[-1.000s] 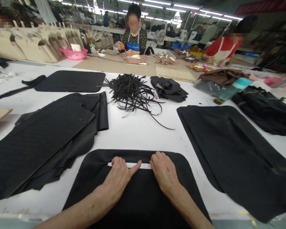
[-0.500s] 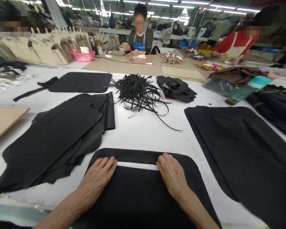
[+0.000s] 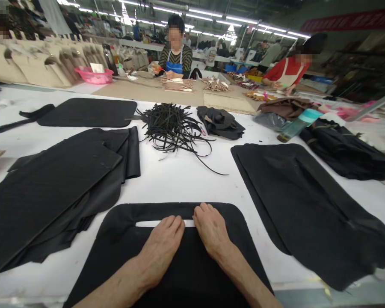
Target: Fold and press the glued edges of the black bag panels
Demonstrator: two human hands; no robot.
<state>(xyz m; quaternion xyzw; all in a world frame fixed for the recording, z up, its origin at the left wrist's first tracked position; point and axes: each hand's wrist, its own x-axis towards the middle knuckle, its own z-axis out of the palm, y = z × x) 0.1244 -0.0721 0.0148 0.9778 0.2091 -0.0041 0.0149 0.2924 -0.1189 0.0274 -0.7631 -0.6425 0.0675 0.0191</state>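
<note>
A black fabric panel (image 3: 122, 239) with rounded corners lies on the white table right in front of me. A long narrow slot (image 3: 147, 223) is cut near its far edge, showing white table through it. My left hand (image 3: 162, 250) lies flat on the panel, fingers together and stretched to the slot's middle. My right hand (image 3: 211, 229) rests flat beside it, fingertips on the strip past the slot's right end. Neither hand holds anything.
A stack of black panels (image 3: 51, 188) lies to the left, another stack (image 3: 308, 201) to the right. A heap of thin black strips (image 3: 170, 124), a folded black cloth (image 3: 220, 122) and a single panel (image 3: 86, 112) lie further back. Two people work at the far table (image 3: 141, 90).
My left hand has slid right along the slot, from its left end back toward the middle, next to my right hand. The right hand has stayed at the slot's right end.
</note>
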